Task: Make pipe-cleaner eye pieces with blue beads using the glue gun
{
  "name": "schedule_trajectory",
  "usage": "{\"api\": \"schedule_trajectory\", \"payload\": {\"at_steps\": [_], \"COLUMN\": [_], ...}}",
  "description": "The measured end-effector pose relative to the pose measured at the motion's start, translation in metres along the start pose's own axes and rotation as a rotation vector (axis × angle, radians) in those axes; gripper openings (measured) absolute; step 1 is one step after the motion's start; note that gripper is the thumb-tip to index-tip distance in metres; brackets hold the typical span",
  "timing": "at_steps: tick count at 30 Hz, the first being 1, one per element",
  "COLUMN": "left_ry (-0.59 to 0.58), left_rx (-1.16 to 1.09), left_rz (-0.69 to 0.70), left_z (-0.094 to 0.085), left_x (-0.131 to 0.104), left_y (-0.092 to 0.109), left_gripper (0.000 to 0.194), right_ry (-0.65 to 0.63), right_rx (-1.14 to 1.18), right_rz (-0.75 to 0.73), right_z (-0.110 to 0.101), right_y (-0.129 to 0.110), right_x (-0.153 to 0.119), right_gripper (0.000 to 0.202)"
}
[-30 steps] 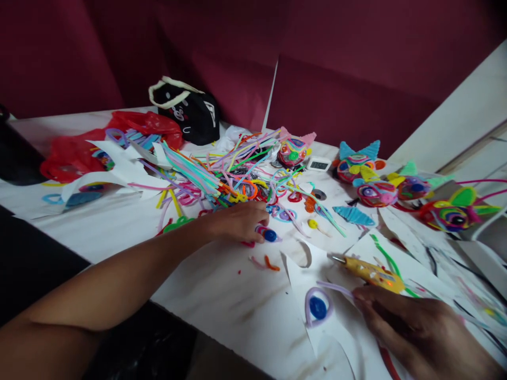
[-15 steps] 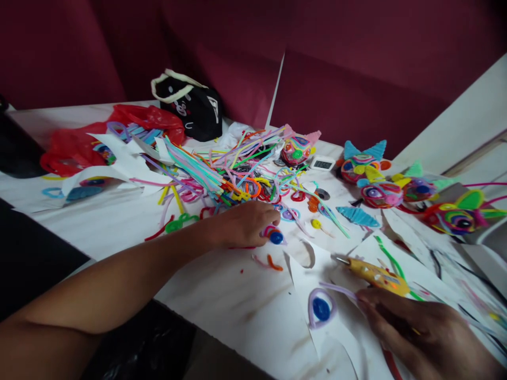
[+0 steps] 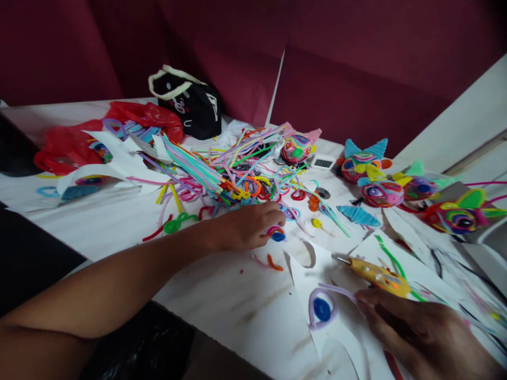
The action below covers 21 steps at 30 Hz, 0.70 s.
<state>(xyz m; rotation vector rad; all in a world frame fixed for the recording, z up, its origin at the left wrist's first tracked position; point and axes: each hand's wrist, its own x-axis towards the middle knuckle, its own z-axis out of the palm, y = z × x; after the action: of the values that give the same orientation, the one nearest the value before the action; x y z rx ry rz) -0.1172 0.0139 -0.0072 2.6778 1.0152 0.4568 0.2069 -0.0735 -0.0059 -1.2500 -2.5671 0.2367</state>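
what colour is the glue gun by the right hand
Yellow, with a silvery tip; the glue gun shows best in the head view.

Black tote bag [image 3: 194, 111] with cream handles, far left, before a maroon backdrop [image 3: 356, 74]; small white digital clock [image 3: 323, 162] to its right; shiny black plastic [image 3: 138, 343], near left.

White marbled table [image 3: 245, 311]; pipe cleaners [image 3: 194, 169], paper [image 3: 111, 166], black bag [image 3: 194, 108] on top.

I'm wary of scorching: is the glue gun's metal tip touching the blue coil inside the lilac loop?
Apart. The head view shows white paper and lilac loop between metal tip and blue coil.
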Motion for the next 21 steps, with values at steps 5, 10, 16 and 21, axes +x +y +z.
{"api": "schedule_trajectory", "payload": {"at_steps": [5, 10, 16, 21], "left_ry": [0.005, -0.030, 0.035, 0.085], "left_rx": [-0.076, -0.140, -0.303, -0.644], "left_rz": [-0.036, -0.173, -0.227, -0.268], "left_z": [0.001, 0.004, 0.007, 0.007], "left_x": [0.003, 0.005, 0.005, 0.007], "left_y": [-0.001, -0.002, -0.007, -0.011], "left_gripper": [0.031, 0.034, 0.035, 0.032], "right_ry": [-0.010, -0.015, -0.015, 0.027], "right_rx": [0.008, 0.049, 0.126, 0.222], "right_rz": [0.038, 0.074, 0.064, 0.197], "right_z": [0.002, 0.001, -0.002, -0.007], "right_y": [0.000, -0.004, 0.001, 0.009], "right_x": [-0.004, -0.002, 0.003, 0.002], "right_gripper": [0.027, 0.027, 0.027, 0.031]}}
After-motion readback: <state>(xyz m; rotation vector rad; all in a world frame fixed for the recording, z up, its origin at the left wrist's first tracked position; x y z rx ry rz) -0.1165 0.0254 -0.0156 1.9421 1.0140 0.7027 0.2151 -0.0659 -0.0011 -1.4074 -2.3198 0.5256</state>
